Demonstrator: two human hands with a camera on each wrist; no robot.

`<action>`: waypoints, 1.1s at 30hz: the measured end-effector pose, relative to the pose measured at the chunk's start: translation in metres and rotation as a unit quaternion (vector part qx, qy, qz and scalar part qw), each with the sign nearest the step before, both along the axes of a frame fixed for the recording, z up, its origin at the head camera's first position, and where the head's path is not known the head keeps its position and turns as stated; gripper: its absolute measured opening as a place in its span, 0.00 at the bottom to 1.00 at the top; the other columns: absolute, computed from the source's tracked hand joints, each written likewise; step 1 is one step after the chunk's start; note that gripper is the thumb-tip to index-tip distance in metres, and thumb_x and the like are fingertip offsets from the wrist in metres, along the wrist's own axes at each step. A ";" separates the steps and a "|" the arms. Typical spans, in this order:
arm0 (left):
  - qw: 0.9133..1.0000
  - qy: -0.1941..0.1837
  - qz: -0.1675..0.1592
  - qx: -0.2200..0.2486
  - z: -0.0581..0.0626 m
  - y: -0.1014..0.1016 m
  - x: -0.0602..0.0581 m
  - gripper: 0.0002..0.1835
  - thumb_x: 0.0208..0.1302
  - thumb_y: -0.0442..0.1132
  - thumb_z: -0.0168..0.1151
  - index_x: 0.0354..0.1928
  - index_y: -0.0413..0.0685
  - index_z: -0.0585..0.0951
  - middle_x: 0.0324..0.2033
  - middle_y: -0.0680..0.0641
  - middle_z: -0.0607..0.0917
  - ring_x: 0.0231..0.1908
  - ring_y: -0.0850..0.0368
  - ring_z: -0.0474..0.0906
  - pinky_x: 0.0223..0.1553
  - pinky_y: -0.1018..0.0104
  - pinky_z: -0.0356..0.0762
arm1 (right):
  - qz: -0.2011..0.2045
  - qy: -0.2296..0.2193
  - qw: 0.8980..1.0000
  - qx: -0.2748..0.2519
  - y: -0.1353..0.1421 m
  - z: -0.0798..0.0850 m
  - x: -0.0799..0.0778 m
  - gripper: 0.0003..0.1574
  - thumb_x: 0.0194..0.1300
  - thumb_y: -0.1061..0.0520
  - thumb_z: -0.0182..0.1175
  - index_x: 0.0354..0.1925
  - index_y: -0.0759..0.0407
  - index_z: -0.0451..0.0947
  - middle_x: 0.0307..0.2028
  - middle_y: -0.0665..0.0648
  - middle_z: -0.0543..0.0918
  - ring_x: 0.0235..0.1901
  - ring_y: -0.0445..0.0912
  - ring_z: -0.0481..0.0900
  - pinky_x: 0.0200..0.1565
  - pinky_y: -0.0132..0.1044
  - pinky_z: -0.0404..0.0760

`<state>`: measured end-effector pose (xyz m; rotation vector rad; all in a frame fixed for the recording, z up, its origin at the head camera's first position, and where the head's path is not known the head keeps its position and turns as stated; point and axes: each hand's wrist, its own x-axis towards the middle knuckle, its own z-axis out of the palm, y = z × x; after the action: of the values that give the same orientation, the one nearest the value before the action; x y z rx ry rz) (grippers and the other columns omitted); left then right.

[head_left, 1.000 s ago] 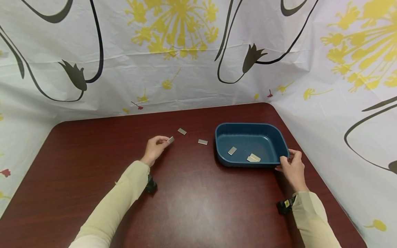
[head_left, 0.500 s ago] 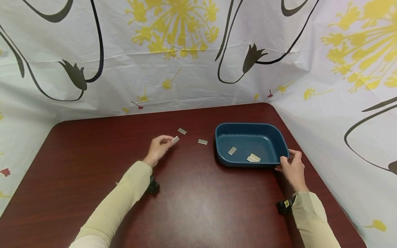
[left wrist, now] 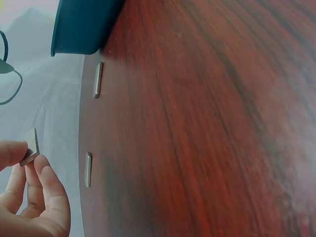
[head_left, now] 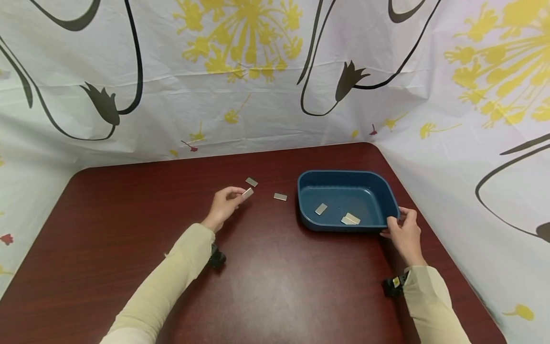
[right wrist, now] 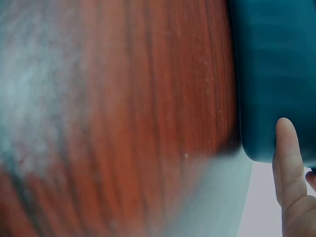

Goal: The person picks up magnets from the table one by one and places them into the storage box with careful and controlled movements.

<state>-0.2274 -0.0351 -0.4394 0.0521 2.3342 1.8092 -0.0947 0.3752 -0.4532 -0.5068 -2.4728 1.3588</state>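
My left hand (head_left: 223, 206) pinches a small silvery rectangular block (head_left: 247, 193) between thumb and fingertips, raised over the table. In the left wrist view that block (left wrist: 32, 146) is seen tilted, partly covered by the thumb. Two similar blocks lie on the table just beyond and to the right: one block (head_left: 251, 182) behind the held one, another block (head_left: 280, 197) nearer the bin. My right hand (head_left: 405, 235) grips the near right corner of the blue plastic bin (head_left: 306, 220), thumb at the rim. Inside are a lone block (head_left: 321, 209) and two overlapping blocks (head_left: 351, 219).
The dark red wood-grain table (head_left: 275, 286) has rounded far corners. A white sheet (head_left: 266, 119) with yellow and grey flower prints hangs behind and beside it. A small black camera sits on each wrist, the left camera (head_left: 217, 257) and the right camera (head_left: 392, 286).
My left hand has moved slightly right with the pinched block, towards the two blocks on the table. The right hand and the bin have stayed in place.
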 end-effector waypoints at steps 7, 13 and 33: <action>1.000 -0.002 -0.010 0.021 0.005 0.009 0.001 0.11 0.58 0.35 0.57 0.43 0.40 0.77 0.39 0.42 0.77 0.39 0.45 0.73 0.42 0.53 0.72 | -0.006 0.000 1.000 -0.004 -0.001 0.000 -0.002 0.27 0.63 0.57 0.38 0.58 0.66 0.50 0.42 0.65 0.65 0.21 0.37 0.77 0.24 0.32 0.78; 0.999 0.000 -0.015 0.029 0.011 0.014 0.001 0.12 0.57 0.34 0.58 0.43 0.39 0.77 0.38 0.42 0.77 0.40 0.41 0.72 0.43 0.51 0.71 | -0.005 -0.001 1.000 -0.005 -0.001 0.000 -0.001 0.27 0.63 0.57 0.38 0.58 0.67 0.49 0.42 0.66 0.65 0.21 0.37 0.77 0.24 0.32 0.78; 0.999 0.015 -0.033 0.040 0.019 0.038 0.002 0.11 0.57 0.34 0.59 0.43 0.40 0.78 0.37 0.45 0.77 0.36 0.51 0.74 0.42 0.53 0.72 | 0.003 -0.005 1.000 -0.004 0.000 0.002 0.001 0.27 0.64 0.56 0.38 0.59 0.66 0.49 0.40 0.66 0.65 0.21 0.36 0.77 0.25 0.32 0.78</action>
<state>-0.2257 0.0031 -0.4206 0.1651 2.2501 1.8829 -0.0934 0.3750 -0.4512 -0.5099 -2.4801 1.3725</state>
